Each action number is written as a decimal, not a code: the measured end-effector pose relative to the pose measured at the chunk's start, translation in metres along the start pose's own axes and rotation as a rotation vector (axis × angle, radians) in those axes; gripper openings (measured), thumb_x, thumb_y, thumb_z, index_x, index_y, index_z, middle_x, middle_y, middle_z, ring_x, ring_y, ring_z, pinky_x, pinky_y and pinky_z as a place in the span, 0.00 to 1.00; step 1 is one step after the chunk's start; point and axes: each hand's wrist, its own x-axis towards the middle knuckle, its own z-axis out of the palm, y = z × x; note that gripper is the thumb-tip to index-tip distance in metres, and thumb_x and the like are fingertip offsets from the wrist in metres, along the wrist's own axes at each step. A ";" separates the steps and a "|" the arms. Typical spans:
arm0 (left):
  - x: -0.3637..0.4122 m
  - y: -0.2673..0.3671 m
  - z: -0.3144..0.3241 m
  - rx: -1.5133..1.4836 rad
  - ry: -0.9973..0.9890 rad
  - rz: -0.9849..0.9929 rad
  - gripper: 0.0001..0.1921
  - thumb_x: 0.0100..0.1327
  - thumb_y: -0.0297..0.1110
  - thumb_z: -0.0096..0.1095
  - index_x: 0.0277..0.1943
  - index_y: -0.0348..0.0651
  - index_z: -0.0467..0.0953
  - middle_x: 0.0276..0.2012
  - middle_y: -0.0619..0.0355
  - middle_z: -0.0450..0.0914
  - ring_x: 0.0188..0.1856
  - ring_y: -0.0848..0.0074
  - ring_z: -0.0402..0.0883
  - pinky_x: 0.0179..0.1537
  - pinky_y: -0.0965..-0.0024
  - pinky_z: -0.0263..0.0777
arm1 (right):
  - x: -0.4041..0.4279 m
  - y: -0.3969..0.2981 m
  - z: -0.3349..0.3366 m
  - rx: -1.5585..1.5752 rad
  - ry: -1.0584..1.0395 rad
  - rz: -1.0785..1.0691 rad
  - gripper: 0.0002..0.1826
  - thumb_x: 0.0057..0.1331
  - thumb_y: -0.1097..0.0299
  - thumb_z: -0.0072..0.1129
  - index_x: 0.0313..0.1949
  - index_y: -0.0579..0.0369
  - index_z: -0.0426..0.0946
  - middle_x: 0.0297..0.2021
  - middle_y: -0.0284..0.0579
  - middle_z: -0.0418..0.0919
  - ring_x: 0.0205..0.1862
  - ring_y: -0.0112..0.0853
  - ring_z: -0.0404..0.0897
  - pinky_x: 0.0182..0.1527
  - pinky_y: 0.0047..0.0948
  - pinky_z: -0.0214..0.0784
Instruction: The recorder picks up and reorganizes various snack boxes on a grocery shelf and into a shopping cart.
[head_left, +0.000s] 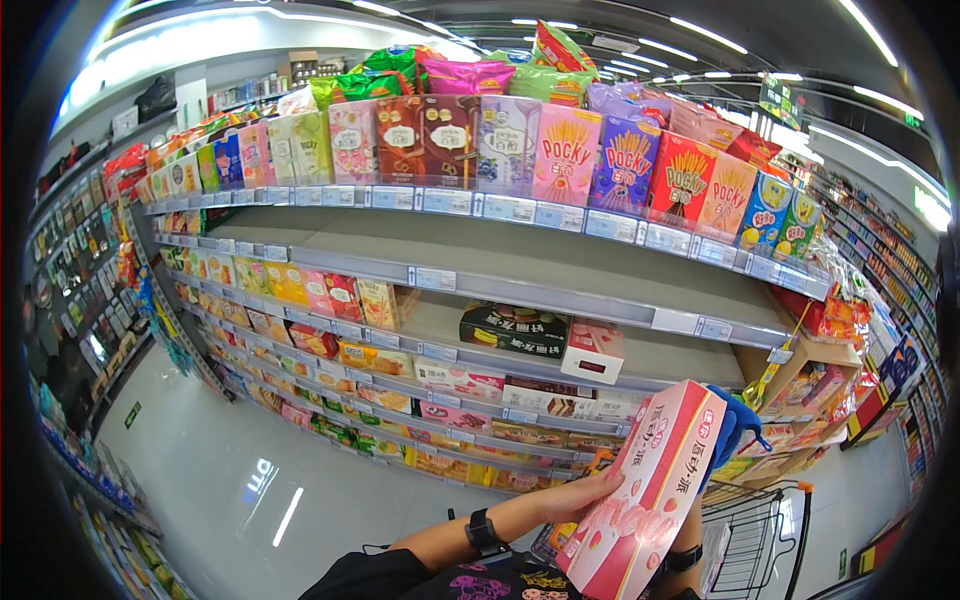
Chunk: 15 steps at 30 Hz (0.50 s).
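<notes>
A long pink and white snack box (652, 491) is held slanted in front of me. My left hand (581, 495) grips its left side, with a black band on the wrist. At the box's upper right a blue cloth or glove (731, 431) covers my right hand, whose fingers are mostly hidden behind the box. Beyond the box is a store shelf, where a black carton (514, 328) and a white and red carton (596, 349) stand side by side on a middle board. Pocky boxes (566, 154) line the top shelf, with bagged snacks above them.
A black wire shopping cart (750, 532) stands at my lower right. Lower shelf boards hold rows of snack boxes (457, 375). Price labels run along the shelf edges. A brown display carton (810, 375) is at the shelf's right end, and another rack (82, 300) stands at the left.
</notes>
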 end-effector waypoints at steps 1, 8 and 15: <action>-0.001 -0.003 -0.001 0.002 -0.005 0.006 0.32 0.65 0.48 0.42 0.65 0.49 0.39 0.58 0.61 0.60 0.57 0.82 0.62 0.56 0.73 0.61 | 0.001 -0.002 0.000 -0.007 -0.006 -0.011 0.32 0.64 0.47 0.34 0.61 0.56 0.52 0.59 0.47 0.58 0.59 0.38 0.60 0.61 0.39 0.51; -0.021 -0.001 0.010 0.061 0.017 -0.079 0.32 0.65 0.51 0.38 0.66 0.54 0.36 0.61 0.62 0.55 0.60 0.81 0.59 0.59 0.72 0.57 | 0.037 -0.015 0.032 -0.044 -0.042 -0.085 0.32 0.64 0.47 0.33 0.61 0.56 0.52 0.59 0.47 0.58 0.59 0.38 0.60 0.61 0.39 0.51; -0.054 -0.005 0.012 0.014 0.051 -0.124 0.30 0.66 0.49 0.39 0.65 0.46 0.42 0.58 0.60 0.61 0.56 0.83 0.64 0.55 0.76 0.61 | 0.035 -0.023 0.040 -0.052 -0.060 -0.152 0.32 0.64 0.47 0.33 0.61 0.56 0.52 0.59 0.47 0.58 0.59 0.38 0.60 0.61 0.39 0.50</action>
